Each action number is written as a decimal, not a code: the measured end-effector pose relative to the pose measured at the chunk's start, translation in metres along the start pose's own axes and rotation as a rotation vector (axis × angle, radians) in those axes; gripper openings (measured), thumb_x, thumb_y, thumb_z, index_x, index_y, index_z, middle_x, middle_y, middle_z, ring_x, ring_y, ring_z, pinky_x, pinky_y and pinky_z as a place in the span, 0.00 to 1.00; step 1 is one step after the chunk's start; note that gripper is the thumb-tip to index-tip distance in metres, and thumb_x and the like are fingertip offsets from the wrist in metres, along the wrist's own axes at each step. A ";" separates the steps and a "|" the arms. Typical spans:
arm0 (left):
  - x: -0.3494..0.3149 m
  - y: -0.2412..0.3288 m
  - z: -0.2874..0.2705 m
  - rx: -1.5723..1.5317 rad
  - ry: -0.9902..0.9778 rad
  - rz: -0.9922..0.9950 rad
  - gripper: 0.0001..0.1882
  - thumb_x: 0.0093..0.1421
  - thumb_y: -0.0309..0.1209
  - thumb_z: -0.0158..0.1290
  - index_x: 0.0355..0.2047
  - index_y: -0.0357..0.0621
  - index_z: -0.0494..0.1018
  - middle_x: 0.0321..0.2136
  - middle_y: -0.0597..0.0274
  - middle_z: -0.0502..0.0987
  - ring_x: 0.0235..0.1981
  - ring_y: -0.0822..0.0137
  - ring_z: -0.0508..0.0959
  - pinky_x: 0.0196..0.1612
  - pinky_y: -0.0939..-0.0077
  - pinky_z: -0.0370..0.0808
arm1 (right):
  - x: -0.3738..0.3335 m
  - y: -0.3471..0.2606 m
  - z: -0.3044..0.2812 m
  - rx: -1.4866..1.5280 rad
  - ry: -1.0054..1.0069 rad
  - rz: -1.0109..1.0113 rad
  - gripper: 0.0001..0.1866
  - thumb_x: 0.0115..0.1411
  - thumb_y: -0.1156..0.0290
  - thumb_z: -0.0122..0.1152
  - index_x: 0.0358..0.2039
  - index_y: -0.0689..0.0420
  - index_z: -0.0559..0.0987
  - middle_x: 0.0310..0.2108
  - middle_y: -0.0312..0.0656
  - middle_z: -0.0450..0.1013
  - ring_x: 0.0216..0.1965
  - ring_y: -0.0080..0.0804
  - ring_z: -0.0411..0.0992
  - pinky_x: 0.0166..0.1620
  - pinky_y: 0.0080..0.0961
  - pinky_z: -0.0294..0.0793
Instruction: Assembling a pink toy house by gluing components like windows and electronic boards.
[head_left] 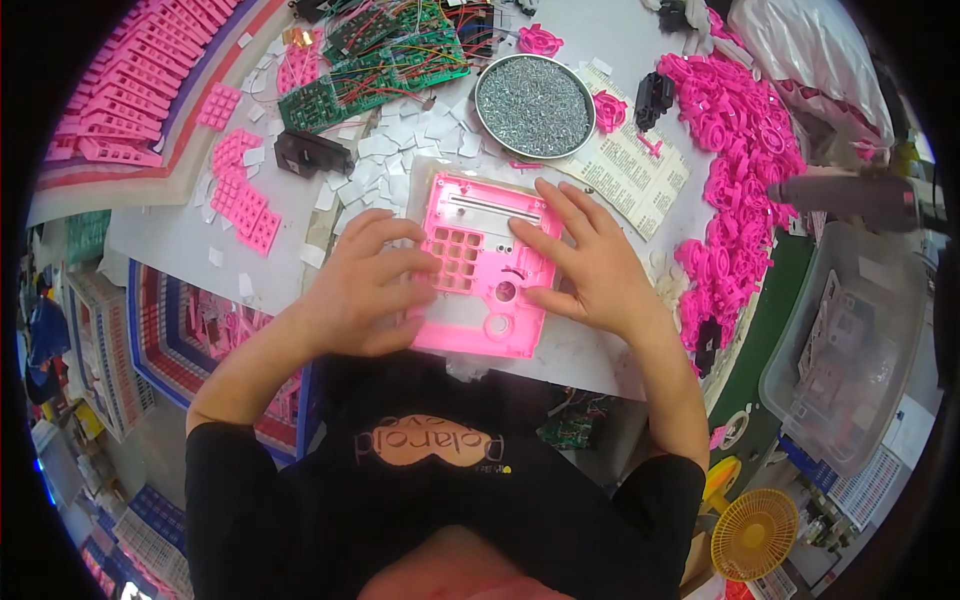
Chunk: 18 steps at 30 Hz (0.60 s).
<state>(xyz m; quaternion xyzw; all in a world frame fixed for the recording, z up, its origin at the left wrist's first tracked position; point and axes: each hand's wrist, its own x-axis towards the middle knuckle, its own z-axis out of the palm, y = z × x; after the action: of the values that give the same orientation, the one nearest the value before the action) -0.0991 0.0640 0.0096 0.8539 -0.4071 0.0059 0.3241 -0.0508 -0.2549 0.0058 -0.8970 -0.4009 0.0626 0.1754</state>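
A pink plastic casing panel lies on the worktable in front of me, with a grid of square holes, round openings and a long slotted strip across its far part. My left hand is at the panel's left edge, fingers apart and slightly blurred, their tips over the edge beside the square holes. My right hand spreads over the right edge. Its index fingertip is at the slotted strip and its thumb is near a round opening. No separate part shows in either hand.
A round tray of small screws stands beyond the panel. Wired green circuit boards and white paper bits lie at far left, pink keypads further left. Pink parts heap along the right; a clear bin stands beyond.
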 end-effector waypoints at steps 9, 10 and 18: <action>0.018 -0.004 0.014 0.113 -0.013 -0.085 0.17 0.47 0.33 0.65 0.39 0.48 0.77 0.47 0.62 0.76 0.54 0.54 0.72 0.61 0.46 0.63 | 0.007 -0.010 0.013 0.048 0.030 0.049 0.34 0.51 0.58 0.69 0.60 0.46 0.74 0.69 0.57 0.55 0.65 0.59 0.60 0.65 0.48 0.63; 0.020 0.002 0.013 0.105 -0.041 -0.062 0.19 0.47 0.34 0.64 0.41 0.48 0.77 0.49 0.61 0.75 0.55 0.54 0.71 0.62 0.46 0.62 | 0.007 -0.010 0.016 0.051 0.044 0.046 0.34 0.51 0.59 0.70 0.60 0.47 0.74 0.69 0.57 0.55 0.65 0.59 0.59 0.65 0.48 0.63; 0.022 0.014 0.032 0.106 -0.186 -0.025 0.23 0.50 0.36 0.63 0.48 0.48 0.76 0.54 0.60 0.73 0.59 0.54 0.69 0.66 0.44 0.57 | -0.045 0.014 0.006 0.274 0.394 0.568 0.20 0.56 0.69 0.67 0.49 0.56 0.79 0.51 0.49 0.74 0.49 0.44 0.74 0.51 0.38 0.74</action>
<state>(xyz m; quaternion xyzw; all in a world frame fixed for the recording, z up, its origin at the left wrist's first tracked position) -0.1030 0.0243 -0.0022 0.8719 -0.4237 -0.0560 0.2392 -0.0733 -0.2952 -0.0062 -0.9356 -0.0826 -0.0119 0.3432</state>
